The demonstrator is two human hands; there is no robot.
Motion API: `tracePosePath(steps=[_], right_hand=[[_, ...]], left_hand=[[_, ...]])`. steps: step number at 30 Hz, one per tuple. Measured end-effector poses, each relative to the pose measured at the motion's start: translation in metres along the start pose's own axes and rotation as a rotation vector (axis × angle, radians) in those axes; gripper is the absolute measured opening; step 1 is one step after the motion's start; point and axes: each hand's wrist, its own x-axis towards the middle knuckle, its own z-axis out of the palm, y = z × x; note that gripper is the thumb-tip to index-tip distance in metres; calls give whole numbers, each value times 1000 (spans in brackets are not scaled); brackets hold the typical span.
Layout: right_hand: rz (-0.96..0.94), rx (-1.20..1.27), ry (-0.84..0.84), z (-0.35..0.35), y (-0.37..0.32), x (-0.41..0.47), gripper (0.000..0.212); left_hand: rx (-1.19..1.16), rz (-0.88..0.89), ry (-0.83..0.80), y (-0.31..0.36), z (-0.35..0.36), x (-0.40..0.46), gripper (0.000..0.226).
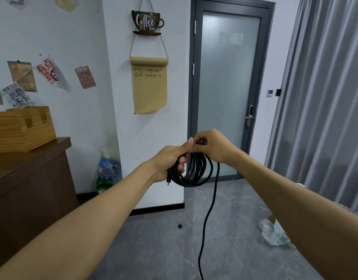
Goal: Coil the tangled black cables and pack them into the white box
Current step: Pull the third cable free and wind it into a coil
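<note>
A black cable (196,172) is wound into several loops that hang in front of me at chest height. My left hand (170,160) grips the top of the coil, fingers curled through the loops, with a small plug end sticking out below the palm. My right hand (212,146) pinches the cable at the top of the coil, right beside my left thumb. A loose tail of the cable (207,219) drops from the coil's right side down to the floor and runs out of view at the bottom. The white box is not in view.
A brown cabinet (32,178) with a wooden box (22,128) on top stands at the left. A grey glass door (228,87) and grey curtains (325,98) lie ahead. On the floor are a crumpled plastic bag (273,232), a small black ball (180,226) and a printed bag (108,171) against the wall.
</note>
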Motion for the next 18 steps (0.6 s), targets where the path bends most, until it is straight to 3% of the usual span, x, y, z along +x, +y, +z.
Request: tracePosePath(steps=[4,7,11,13,18], right_hand=[[-2,-3,-38,1,0,1,9],[15,-3,-61,3,0,3,15],[58,85,-67,2,6,4,24],[98,181,-57,-1,13,1,21],[210,294,33,-11,40,-11,18]], left_hand=[[62,20,-29,0,-4,-1,28],[65,3,-30,0,-5,-1,16],[104,-3,-12,-2,-6,2,17],[95,-5,24,-4,-11,3,13],[9,-8,209,-9,-37,5,26]])
